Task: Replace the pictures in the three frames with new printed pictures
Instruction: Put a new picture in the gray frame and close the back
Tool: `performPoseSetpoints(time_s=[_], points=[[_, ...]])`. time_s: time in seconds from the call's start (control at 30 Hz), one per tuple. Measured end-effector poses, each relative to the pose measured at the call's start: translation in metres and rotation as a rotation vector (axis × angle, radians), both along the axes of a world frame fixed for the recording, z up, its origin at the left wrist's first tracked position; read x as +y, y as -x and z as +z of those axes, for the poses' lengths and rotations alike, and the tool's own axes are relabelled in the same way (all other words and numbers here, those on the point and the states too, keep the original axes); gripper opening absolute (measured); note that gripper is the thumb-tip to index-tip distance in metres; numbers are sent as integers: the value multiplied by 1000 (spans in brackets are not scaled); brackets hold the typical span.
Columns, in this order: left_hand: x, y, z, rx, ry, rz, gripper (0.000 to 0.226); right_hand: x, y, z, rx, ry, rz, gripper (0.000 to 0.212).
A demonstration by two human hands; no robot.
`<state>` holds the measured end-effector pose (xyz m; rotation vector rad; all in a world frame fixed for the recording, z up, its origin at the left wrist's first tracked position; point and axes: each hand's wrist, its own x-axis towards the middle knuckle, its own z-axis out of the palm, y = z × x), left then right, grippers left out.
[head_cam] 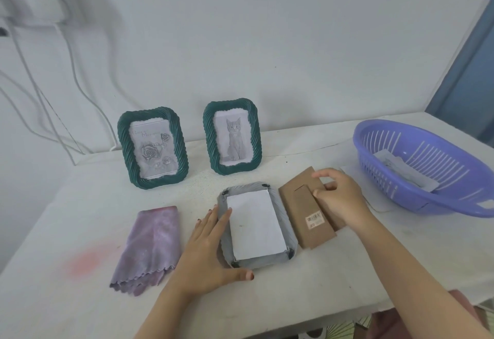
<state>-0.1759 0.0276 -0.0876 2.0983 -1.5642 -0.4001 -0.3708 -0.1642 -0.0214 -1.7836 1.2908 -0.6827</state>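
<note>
Hands lie nearest on the white table point(294, 285). The left hand point(211, 253) is spread flat, its straight fingers pressing the 9 o'clock rim of a grey-backed, rope-edged picture frame point(288, 231) that lies face down at the middle, thumb stretched along its near edge. A blank white sheet of paper point(255, 226) sits inside that frame's back opening. At the frame's 9 o'clock, just past the left hand, lies a folded mauve cloth with a scalloped hem point(155, 245). At its 3 o'clock, just beside it, lies a brown cardboard backing board with a barcode sticker point(307, 213); the right hand point(339, 199) rests on it, thumb and curled fingers gripping its far right part. Farther, at 2 o'clock, a lilac slotted plastic basket point(454, 197) holds printed sheets point(406, 170). Farthest, by the wall, two frames stand upright: a dark green rope-edged frame with a rose picture point(124, 146) at 11 o'clock and a matching green frame with a cat picture point(209, 135) at 12 o'clock.
</note>
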Motion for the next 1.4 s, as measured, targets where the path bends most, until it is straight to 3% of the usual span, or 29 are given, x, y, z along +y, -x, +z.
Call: performPoseSetpoints(time_s=[0.2,0.27,0.4,0.7,0.97,1.4], points=[[3,2,9,104,19,-13,116,6,-14,22,-139,200,-6,25],[4,3,11,115,21,-22,119,9,-21,24,-259,127,-20,26],[5,3,12,138,24,2,126,23,-37,19,-442,-233,115,32],[6,4,14,162,25,16,143,37,-50,-21,-209,-295,195,35],[5,2,11,118,18,2,133,33,-51,-29,-62,-142,190,32],[2,-1,7,51,16,-11,135,34,-54,-32,157,77,280,38]])
